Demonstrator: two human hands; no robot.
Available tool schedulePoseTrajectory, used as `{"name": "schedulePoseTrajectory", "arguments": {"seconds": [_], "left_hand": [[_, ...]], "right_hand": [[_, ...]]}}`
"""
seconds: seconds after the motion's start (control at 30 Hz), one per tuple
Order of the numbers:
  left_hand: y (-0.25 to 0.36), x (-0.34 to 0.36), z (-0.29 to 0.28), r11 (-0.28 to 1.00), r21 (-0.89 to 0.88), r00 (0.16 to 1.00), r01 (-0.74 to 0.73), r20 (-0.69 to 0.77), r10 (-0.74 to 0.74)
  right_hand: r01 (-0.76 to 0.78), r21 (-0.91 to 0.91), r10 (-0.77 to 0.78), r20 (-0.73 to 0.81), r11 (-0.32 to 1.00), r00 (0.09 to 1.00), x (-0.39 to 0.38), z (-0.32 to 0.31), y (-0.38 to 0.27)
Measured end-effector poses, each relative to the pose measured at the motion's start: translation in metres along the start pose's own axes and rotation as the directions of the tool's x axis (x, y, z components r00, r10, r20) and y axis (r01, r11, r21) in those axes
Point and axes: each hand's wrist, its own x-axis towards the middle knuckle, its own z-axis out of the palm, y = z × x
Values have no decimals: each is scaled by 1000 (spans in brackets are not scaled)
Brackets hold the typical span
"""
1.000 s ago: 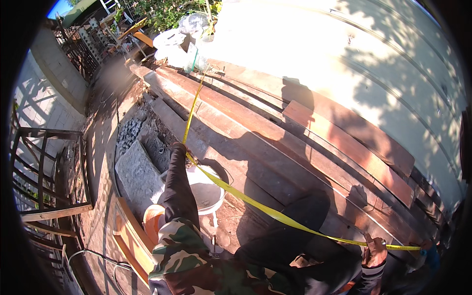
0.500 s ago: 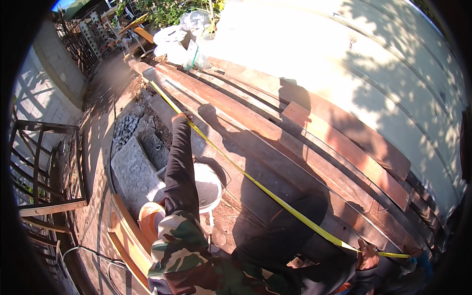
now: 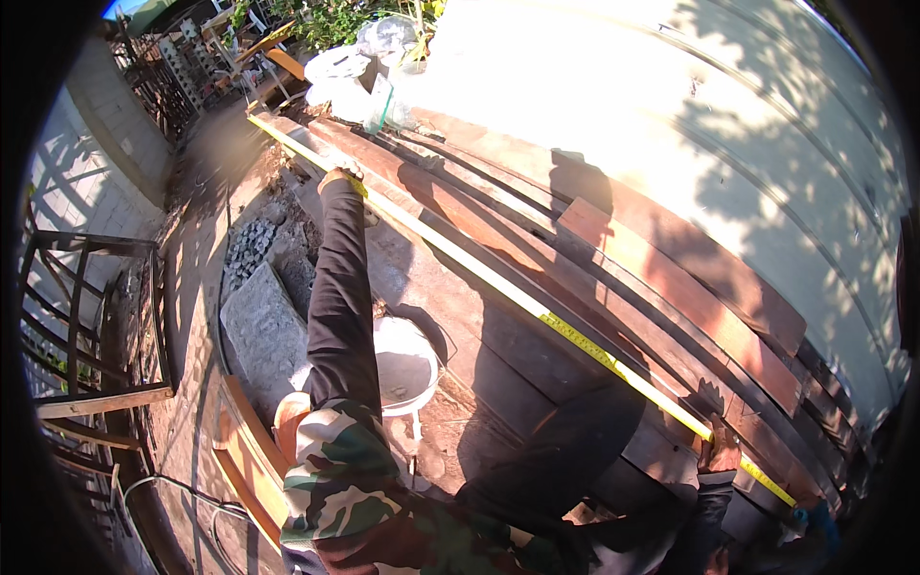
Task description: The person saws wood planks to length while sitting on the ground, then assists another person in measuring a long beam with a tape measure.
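A yellow tape measure (image 3: 575, 335) runs diagonally along the long reddish-brown boards (image 3: 479, 220), from their far left end toward the lower right. My left hand (image 3: 343, 174) is closed on the tape, my dark-sleeved arm stretched over a white bucket (image 3: 407, 364). My right hand (image 3: 719, 450) grips the tape near the lower right. Beyond it, the tape runs to a blue object (image 3: 817, 522) at the picture's edge, too small to make out.
A grey slab (image 3: 264, 331) and rubble (image 3: 247, 247) lie left of the boards. Black metal frames (image 3: 81, 316), curved wooden pieces (image 3: 244, 460) and a cable line the left side. White bags (image 3: 340, 81) sit at the back; a sunlit pale surface (image 3: 767, 144) fills the upper right.
My left hand has moved forward and up along the boards. The tape now lies straighter and higher along them. My right hand has shifted upward.
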Motion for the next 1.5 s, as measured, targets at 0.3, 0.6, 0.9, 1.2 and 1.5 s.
{"name": "schedulePoseTrajectory", "arguments": {"seconds": [0.3, 0.6, 0.9, 1.2, 1.5], "left_hand": [[-13, -17, 12, 995, 101, 996, 20, -90, -11], [-61, -2, -3, 976, 182, 993, 117, -1, -119], [-105, 9, 5, 938, 50, 939, 342, 10, -343], [-142, -41, 27, 952, 238, 981, 193, -22, -194], [-178, -11, 10, 843, 527, 993, 103, -1, -121]], "right_hand": [[139, 426, -114, -84, 894, 990, 12, -21, -22], [37, 409, -20, -46, 912, 999, 39, -25, -44], [66, 299, -27, -132, 952, 991, 67, -1, -66], [-35, 220, 45, -42, 975, 998, 108, 20, -107], [-41, 221, 52, -44, 974, 998, 154, 46, -154]]}}
